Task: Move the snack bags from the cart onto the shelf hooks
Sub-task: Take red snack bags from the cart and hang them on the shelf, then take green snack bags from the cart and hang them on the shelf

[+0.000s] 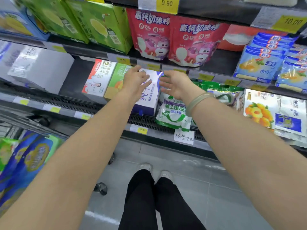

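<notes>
Two red snack bags point(172, 39) with a cartoon character hang side by side in the upper shelf row. Below them, my left hand point(135, 80) and my right hand point(174, 84) reach forward with fingers spread and relaxed, holding nothing. Both hands hover in front of a white and blue milk carton point(149, 95) on the middle shelf. The cart point(25, 127) stands at the lower left, with blue and green snack bags point(26, 160) lying in it.
Green drink boxes point(93, 25) sit at the upper left, blue cheese packs point(269, 58) at the right. Green and white bags point(174, 113) and orange-fruit packs point(272, 113) fill the lower shelf. Price tags line the shelf edges. My legs stand on grey floor tiles.
</notes>
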Tool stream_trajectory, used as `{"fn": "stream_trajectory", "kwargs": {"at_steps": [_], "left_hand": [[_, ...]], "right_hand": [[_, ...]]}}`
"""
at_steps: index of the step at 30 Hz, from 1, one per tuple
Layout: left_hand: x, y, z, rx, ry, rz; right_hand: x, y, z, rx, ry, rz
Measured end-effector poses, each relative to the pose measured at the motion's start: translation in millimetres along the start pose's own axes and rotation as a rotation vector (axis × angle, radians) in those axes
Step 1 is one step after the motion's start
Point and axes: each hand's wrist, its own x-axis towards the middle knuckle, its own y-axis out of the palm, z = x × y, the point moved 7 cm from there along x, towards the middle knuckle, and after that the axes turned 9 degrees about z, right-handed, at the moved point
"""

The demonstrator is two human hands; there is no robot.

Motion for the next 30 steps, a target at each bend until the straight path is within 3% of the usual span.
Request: {"fn": "stream_trajectory", "kwargs": {"at_steps": [3, 12, 17, 22, 25, 27, 30], "left_hand": [[-42.4, -63.3, -0.3, -0.014, 0.018, -0.178], [-196.5, -244.0, 9.5, 0.149, 0.116, -0.488], [-284.6, -336.1, 50.5, 0.383, -0.047, -0.731], [-359.7, -405.8, 121.7, 0.725, -0.415, -0.701], [-390.3, -427.3, 149.1, 1.013, -0.607, -0.606], [-396.0, -436.7, 156.9, 1.059, -0.556, -0.578], [-399.1, -443.9, 159.8, 1.081, -0.445, -0.587]], "right_hand": [[-3.6, 62.6, -22.6, -0.045, 0.052, 0.146], [-45.3, 266.0, -130.5, -0.395, 0.168, 0.603], [-87.4, 338.8, -199.6, -0.798, 0.171, 0.785], [-110.3, 362.8, -270.6, -1.366, 0.049, 1.008], [-111.6, 358.6, -299.0, -1.839, -0.028, 1.026], [-111.5, 360.1, -307.6, -2.033, -0.106, 0.972], [-109.6, 369.5, -309.8, -2.114, -0.222, 0.833]]}}
